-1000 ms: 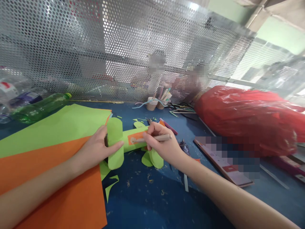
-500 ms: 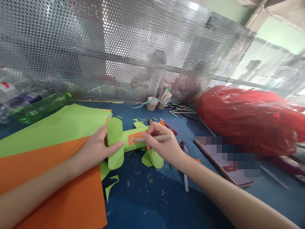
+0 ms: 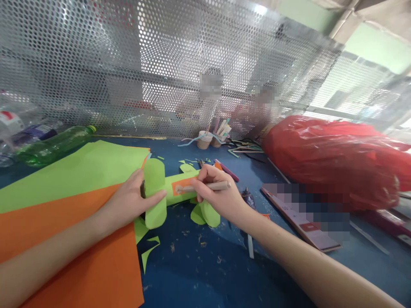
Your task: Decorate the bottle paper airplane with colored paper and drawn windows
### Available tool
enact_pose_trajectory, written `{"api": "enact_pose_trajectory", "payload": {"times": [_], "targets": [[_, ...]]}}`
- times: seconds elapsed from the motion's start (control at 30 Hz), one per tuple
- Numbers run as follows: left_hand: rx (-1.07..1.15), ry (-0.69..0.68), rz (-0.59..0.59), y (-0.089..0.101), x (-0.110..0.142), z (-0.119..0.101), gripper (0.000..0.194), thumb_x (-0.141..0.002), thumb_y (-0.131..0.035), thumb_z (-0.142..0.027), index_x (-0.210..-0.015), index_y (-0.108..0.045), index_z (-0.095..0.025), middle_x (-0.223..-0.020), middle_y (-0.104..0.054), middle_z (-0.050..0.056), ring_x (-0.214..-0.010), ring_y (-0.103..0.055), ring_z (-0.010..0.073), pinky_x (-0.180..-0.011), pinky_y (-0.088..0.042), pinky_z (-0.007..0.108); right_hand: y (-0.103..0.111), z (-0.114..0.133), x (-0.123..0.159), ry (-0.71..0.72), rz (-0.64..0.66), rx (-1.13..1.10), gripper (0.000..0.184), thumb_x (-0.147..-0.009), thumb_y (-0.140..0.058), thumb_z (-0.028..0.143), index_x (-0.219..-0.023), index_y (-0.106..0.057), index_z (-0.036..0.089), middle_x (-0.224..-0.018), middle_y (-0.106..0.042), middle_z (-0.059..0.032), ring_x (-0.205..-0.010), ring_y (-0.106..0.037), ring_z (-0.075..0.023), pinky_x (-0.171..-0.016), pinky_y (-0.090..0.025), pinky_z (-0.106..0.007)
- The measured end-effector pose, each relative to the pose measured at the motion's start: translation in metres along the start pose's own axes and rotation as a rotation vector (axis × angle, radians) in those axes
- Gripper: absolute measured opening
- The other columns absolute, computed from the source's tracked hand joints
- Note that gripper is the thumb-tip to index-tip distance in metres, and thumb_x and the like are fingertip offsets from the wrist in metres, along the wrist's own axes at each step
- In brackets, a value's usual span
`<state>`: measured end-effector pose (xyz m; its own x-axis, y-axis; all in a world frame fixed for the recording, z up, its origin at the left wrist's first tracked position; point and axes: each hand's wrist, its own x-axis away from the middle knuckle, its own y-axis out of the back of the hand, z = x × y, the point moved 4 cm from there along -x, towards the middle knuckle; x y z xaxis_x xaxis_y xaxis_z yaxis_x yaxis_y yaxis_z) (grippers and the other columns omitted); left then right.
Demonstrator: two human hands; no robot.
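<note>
My left hand grips one end of a model plane made from a tube wrapped in light green paper. Its thumb presses on an upright green paper piece with rounded ends. On the tube's side is an orange paper strip. In my right hand, closed in a writing grip, is a pale pen. The pen's tip touches or nearly touches a small greyish mark near the strip's left end. Rounded green paper pieces stick out from the tube's far end, partly behind my right hand.
Green and orange sheets lie at left, near a green bottle. Paper scraps dot the blue table. Cups of pens stand at the back. A box and red plastic bag are at right.
</note>
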<state>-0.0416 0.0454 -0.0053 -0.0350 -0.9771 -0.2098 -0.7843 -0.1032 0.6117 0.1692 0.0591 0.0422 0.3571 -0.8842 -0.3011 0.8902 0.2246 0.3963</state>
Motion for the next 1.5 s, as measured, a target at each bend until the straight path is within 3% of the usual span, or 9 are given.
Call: {"api": "enact_pose_trajectory", "payload": {"times": [0.13, 0.37, 0.43, 0.53, 0.67, 0.77, 1.0, 1.5], "targets": [[0.012, 0.007, -0.004, 0.000, 0.000, -0.001, 0.064, -0.076, -0.061, -0.065, -0.128, -0.053, -0.029, -0.131, -0.060, 0.006, -0.120, -0.057, 0.0326, -0.103, -0.046, 0.050, 0.000, 0.001, 0.001, 0.000, -0.011, -0.030, 0.023, -0.082, -0.062, 0.029, -0.067, -0.045, 0.023, -0.049, -0.055, 0.0067, -0.044, -0.050, -0.0097, -0.047, -0.037, -0.023], [-0.013, 0.017, 0.015, -0.001, 0.000, 0.004, 0.062, -0.078, -0.059, -0.066, -0.128, -0.053, -0.029, -0.129, -0.061, 0.007, -0.117, -0.059, 0.0324, -0.100, -0.048, 0.049, 0.025, 0.002, -0.006, 0.041, -0.238, -0.197, 0.030, -0.094, -0.045, 0.042, -0.071, -0.046, 0.023, -0.045, -0.053, 0.0062, -0.044, -0.049, -0.0106, -0.050, -0.036, -0.025], [-0.018, 0.006, 0.015, -0.001, 0.000, 0.004, 0.062, -0.079, -0.058, -0.065, -0.129, -0.053, -0.028, -0.129, -0.061, 0.007, -0.116, -0.060, 0.0324, -0.098, -0.050, 0.049, 0.026, -0.001, -0.007, 0.008, -0.208, -0.199, 0.027, -0.094, -0.045, 0.044, -0.076, -0.046, 0.023, -0.042, -0.049, 0.0080, -0.040, -0.044, -0.0103, -0.048, -0.032, -0.025], [-0.041, -0.015, -0.001, 0.000, 0.000, 0.002, 0.061, -0.080, -0.057, -0.064, -0.128, -0.055, -0.026, -0.128, -0.062, 0.008, -0.116, -0.060, 0.0328, -0.096, -0.050, 0.048, 0.022, -0.002, -0.006, 0.004, -0.110, -0.190, 0.020, -0.085, -0.060, 0.037, -0.080, -0.046, 0.023, -0.049, -0.052, 0.0083, -0.046, -0.045, -0.0101, -0.050, -0.033, -0.024], [-0.054, -0.006, -0.012, 0.000, 0.000, 0.001, 0.060, -0.078, -0.057, -0.064, -0.124, -0.058, -0.025, -0.125, -0.064, 0.008, -0.115, -0.060, 0.0332, -0.095, -0.052, 0.046, 0.015, 0.000, -0.002, 0.037, -0.037, -0.134, 0.021, -0.084, -0.060, 0.034, -0.072, -0.047, 0.022, -0.057, -0.049, 0.0064, -0.052, -0.043, -0.0097, -0.051, -0.032, -0.024], [-0.030, -0.016, -0.016, 0.000, 0.000, 0.001, 0.059, -0.078, -0.058, -0.063, -0.125, -0.057, -0.026, -0.127, -0.064, 0.006, -0.117, -0.060, 0.0326, -0.096, -0.051, 0.045, 0.014, 0.001, 0.000, 0.047, -0.042, -0.109, 0.019, -0.086, -0.056, 0.033, -0.073, -0.047, 0.022, -0.058, -0.049, 0.0062, -0.052, -0.043, -0.0095, -0.050, -0.031, -0.024], [-0.046, -0.019, -0.004, -0.001, -0.002, 0.005, 0.059, -0.079, -0.057, -0.064, -0.126, -0.055, -0.029, -0.131, -0.061, 0.006, -0.122, -0.056, 0.0323, -0.102, -0.047, 0.048, 0.017, -0.003, -0.001, 0.044, -0.074, -0.044, 0.015, -0.077, -0.057, 0.020, -0.069, -0.045, 0.022, -0.058, -0.048, 0.0066, -0.051, -0.042, -0.0094, -0.049, -0.031, -0.023], [-0.057, -0.032, -0.024, 0.000, 0.000, 0.000, 0.057, -0.079, -0.057, -0.064, -0.121, -0.058, -0.025, -0.123, -0.064, 0.009, -0.115, -0.060, 0.0324, -0.096, -0.051, 0.047, 0.017, -0.006, -0.003, 0.052, -0.079, 0.014, 0.015, -0.078, -0.053, 0.019, -0.067, -0.043, 0.023, -0.054, -0.048, 0.0075, -0.048, -0.039, -0.0091, -0.048, -0.030, -0.024]]}}
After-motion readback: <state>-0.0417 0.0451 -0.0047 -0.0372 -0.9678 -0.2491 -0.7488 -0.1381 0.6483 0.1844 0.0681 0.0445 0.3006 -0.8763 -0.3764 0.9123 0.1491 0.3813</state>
